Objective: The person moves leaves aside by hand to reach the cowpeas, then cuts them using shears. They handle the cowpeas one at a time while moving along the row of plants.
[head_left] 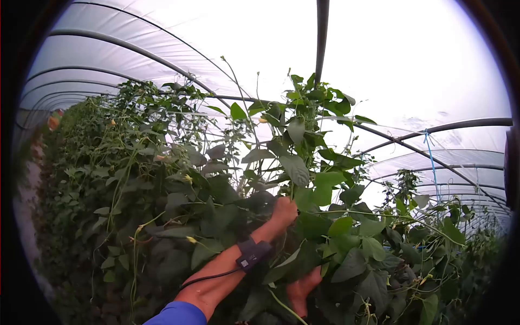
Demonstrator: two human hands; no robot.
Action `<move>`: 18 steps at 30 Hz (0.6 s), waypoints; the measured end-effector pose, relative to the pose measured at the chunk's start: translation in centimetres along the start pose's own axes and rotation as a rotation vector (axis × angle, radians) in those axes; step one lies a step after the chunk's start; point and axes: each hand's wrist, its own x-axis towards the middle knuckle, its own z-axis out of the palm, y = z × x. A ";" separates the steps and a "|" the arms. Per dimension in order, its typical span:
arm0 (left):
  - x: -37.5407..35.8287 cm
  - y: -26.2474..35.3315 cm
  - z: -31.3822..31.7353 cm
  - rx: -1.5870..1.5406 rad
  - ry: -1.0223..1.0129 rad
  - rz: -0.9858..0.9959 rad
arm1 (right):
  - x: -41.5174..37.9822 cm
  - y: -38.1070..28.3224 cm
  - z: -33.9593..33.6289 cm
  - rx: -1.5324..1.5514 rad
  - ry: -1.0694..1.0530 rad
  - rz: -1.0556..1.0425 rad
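Nearest the camera, low and just right of centre, the right hand (303, 290) pokes up through the leaves (346, 260). Most of it is buried behind foliage, so I honestly can't tell how its fingers sit or whether they've got anything.

A bit further in, the left hand (284, 211) is raised into the bean vine (303, 162), with a blue sleeve (179, 315) at the bottom edge and a dark wrist sensor (253, 254) trailing a thin cable down the forearm. The fingers look curled closed round a stem or a clump of leaves right in the middle of the plant, though what exactly is inside the fist is hidden.

My take on doing this bit well: hold light. Those stems look thin and twine round each other, so a hard pull would likely tear more than one. Better to part the leaves with the upper hand so the lower hand can actually be seen before it grabs.

Beyond that, the vine climbs toward a dark roof pole (322, 38). Far left, a dense row of plants (108, 162) runs away down the tunnel; far right, a blue string (431, 162) hangs from the plastic-covered hoops (449, 127).
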 end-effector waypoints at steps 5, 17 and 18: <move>1.1 -2.4 0.3 0.328 0.055 0.185 | 2.0 -5.1 -8.2 0.386 -0.203 0.483; -0.4 1.9 -0.2 0.428 0.064 0.146 | 21.1 2.2 8.3 0.659 -0.769 0.572; -0.9 2.5 -0.3 0.518 0.076 0.171 | 21.3 5.2 10.2 0.716 -0.845 0.655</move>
